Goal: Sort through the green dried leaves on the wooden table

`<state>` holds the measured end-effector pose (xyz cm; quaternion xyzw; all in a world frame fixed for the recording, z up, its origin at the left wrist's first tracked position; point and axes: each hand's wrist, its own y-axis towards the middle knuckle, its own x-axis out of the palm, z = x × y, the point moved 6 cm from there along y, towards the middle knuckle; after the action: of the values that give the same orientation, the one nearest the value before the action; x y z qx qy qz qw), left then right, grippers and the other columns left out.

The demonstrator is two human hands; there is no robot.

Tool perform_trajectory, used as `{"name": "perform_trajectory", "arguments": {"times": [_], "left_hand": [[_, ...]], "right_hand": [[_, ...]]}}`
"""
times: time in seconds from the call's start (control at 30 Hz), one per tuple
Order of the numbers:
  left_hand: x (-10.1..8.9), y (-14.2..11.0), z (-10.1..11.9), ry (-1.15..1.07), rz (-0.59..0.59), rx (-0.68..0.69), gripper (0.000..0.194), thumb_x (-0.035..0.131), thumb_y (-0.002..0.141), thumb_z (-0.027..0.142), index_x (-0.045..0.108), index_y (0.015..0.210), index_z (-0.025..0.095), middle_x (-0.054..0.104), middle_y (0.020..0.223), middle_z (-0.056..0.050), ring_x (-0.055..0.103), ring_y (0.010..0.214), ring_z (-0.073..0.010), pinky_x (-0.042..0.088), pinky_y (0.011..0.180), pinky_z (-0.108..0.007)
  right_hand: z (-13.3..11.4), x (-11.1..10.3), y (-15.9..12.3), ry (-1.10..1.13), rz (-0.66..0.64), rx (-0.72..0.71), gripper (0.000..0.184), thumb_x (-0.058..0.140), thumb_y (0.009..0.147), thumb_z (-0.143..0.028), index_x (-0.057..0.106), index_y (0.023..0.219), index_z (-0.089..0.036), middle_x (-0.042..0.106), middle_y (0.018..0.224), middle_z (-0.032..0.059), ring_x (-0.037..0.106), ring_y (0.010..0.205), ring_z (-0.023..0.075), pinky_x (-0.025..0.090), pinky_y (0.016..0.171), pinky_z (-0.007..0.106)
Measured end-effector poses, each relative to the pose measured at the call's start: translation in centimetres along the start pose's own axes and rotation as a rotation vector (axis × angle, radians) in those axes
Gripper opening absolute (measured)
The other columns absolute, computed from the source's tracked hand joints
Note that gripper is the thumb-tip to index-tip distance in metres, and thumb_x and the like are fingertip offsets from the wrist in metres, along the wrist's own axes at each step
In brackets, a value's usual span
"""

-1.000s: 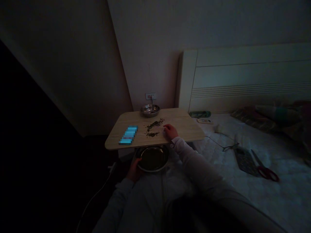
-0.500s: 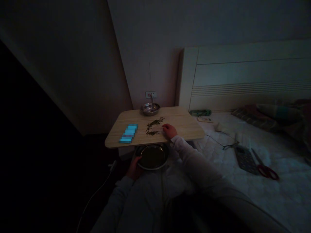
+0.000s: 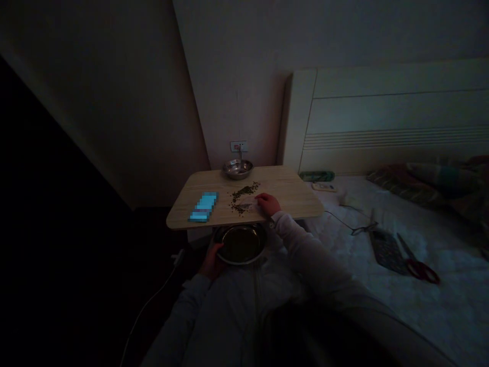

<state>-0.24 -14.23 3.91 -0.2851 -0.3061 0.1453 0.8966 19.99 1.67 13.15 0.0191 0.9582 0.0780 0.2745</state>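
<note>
The room is dim. My left hand (image 3: 212, 259) grips the left rim of a round metal bowl (image 3: 241, 243), held just under the near edge of a small wooden table (image 3: 294, 196). My right hand (image 3: 268, 203) rests on the tabletop with its fingers curled, touching the right end of a scatter of small dark bits (image 3: 242, 196). Whether anything is pinched in those fingers is too dark to tell.
A second metal bowl (image 3: 237, 167) sits at the table's far edge below a wall socket (image 3: 239, 146). A lit phone (image 3: 204, 206) lies at the table's left. On the bed to the right lie red-handled scissors (image 3: 417, 264), a dark flat object (image 3: 387, 247), a cable and a remote.
My right hand has slid a little toward me along the table by the dark bits. The left hand keeps hold of the bowl. The view has shifted slightly.
</note>
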Motion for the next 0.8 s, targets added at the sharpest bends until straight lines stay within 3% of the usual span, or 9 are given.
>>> {"name": "perform_trajectory", "arguments": {"times": [0.2,0.37,0.63,0.8], "left_hand": [[-0.23,0.34,-0.04,0.02,-0.023,0.015,0.032,0.056,0.081,0.015,0.068,0.111,0.011,0.077,0.095,-0.013,0.071,0.099,-0.0281,0.056,0.088,-0.039],[-0.24,0.12,-0.07,0.02,0.018,-0.006,0.026,0.052,0.085,0.015,0.07,0.104,0.012,0.078,0.086,-0.011,0.071,0.099,-0.028,0.056,0.089,-0.037],[0.21,-0.34,-0.01,-0.007,0.007,-0.015,0.031,0.047,0.089,0.014,0.065,0.113,0.005,0.077,0.077,-0.011,0.072,0.095,-0.0257,0.058,0.084,-0.034],[0.01,-0.39,-0.05,0.017,0.034,-0.02,0.028,0.047,0.09,0.014,0.067,0.11,0.01,0.076,0.075,-0.008,0.074,0.085,-0.024,0.059,0.079,-0.032]], "right_hand": [[-0.01,0.09,-0.17,-0.026,-0.015,0.014,0.025,0.051,0.079,-0.016,0.074,0.09,-0.019,0.071,0.081,0.0014,0.064,0.078,0.0159,0.049,0.08,0.027],[-0.09,0.37,-0.21,-0.022,-0.062,0.006,0.024,0.051,0.079,-0.016,0.074,0.089,-0.02,0.071,0.077,0.0004,0.064,0.078,0.0158,0.048,0.077,0.026],[-0.36,0.39,-0.44,-0.024,-0.096,0.01,0.022,0.053,0.079,-0.014,0.074,0.085,-0.019,0.07,0.075,-0.0001,0.063,0.077,0.015,0.047,0.075,0.024],[-0.27,0.21,-0.31,-0.017,-0.057,0.019,0.025,0.053,0.08,-0.016,0.074,0.092,-0.018,0.071,0.076,0.0006,0.063,0.078,0.0152,0.048,0.078,0.025]]}}
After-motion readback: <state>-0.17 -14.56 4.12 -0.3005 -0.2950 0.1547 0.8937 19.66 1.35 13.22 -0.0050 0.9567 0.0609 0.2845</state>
